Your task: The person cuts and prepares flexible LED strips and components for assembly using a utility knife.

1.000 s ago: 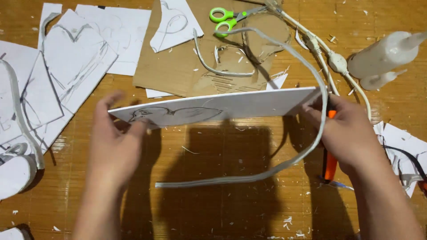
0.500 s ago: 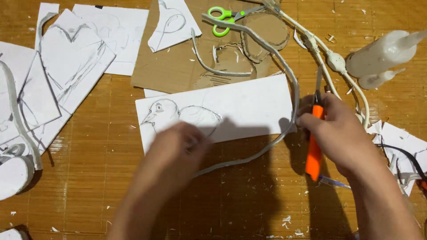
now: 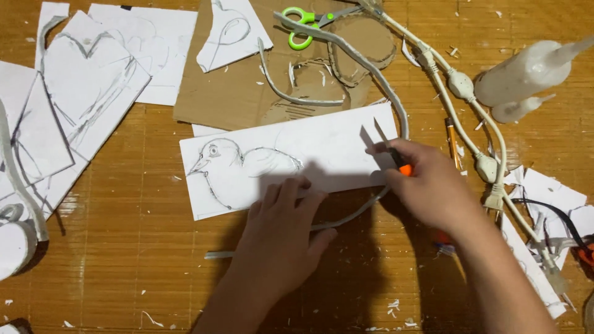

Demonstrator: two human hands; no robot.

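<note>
A wooden slatted table top [image 3: 111, 260] carries paper cut-outs, brown cardboard and a white cable. The white rectangular foam board with a pencilled bird [image 3: 291, 162] lies mid-table, long axis left to right, the bird's beak pointing left. The left hand [image 3: 281, 238] presses flat, fingers spread, on its lower edge; the right hand [image 3: 427, 185] grips an orange-handled craft knife [image 3: 396, 162], blade up-left over the board's right end.
</note>
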